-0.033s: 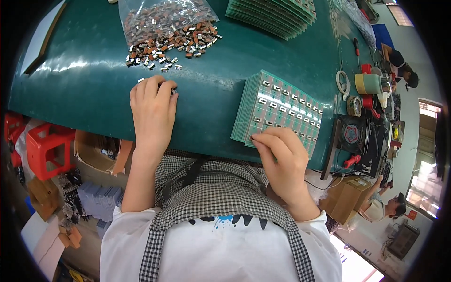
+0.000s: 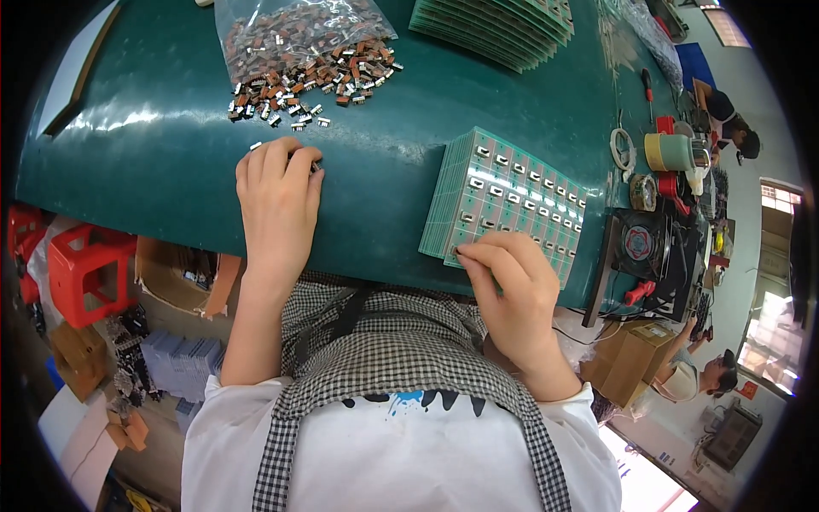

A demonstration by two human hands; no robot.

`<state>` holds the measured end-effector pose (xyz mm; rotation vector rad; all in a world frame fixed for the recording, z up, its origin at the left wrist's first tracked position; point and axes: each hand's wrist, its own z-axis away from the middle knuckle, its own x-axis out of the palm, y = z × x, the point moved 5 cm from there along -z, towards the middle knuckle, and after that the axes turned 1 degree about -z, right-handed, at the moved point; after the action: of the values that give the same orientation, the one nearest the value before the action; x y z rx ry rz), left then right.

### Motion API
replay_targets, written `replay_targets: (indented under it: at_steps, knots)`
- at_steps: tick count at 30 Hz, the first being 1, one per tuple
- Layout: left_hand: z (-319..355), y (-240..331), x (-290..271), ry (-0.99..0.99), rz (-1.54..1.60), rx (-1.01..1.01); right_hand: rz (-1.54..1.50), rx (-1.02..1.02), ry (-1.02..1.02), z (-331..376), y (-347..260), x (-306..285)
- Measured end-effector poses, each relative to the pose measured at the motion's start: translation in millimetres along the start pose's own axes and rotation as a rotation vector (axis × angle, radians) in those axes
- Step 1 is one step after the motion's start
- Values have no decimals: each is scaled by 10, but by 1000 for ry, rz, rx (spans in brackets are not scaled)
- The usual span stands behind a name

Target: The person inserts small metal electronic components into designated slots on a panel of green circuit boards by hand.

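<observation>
My left hand (image 2: pixel 278 177) rests on the green table with its fingers curled over small slide switches. One switch (image 2: pixel 315 166) peeks out by the thumb; the rest of what it holds is hidden. At the near left corner of a stack of green circuit boards (image 2: pixel 438 209), my right hand (image 2: pixel 515 286) pinches a small dark part, apparently a slide switch (image 2: pixel 461 251), against the top board. Rows of slide switches (image 2: pixel 515 168) sit on that board, and my fingers cover some of its near row. Beyond my left hand lies a loose heap of slide switches (image 2: pixel 343 75).
A clear plastic bag (image 2: pixel 286 30) of switches lies behind the heap. Another board stack (image 2: pixel 490 30) stands at the far side. Along the right are a screwdriver (image 2: pixel 648 96), a tape roll (image 2: pixel 642 193), a green flask (image 2: pixel 674 153) and a black fan (image 2: pixel 640 243). Two people are farther right.
</observation>
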<state>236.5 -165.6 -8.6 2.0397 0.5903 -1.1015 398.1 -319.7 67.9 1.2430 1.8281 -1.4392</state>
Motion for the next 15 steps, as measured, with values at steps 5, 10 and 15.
replay_targets:
  at_steps: [5, 10, 15]
  knots:
    - [-18, 173, -125, 36, 221, 92, 28, -8, 0, 7, -17, -16]
    - [90, 642, -300, -43, 644, 285, -404, 247, -58, -14, 0, -57]
    - [141, 891, -345, -3, 777, 399, -717, 389, -64, 25, 43, 31]
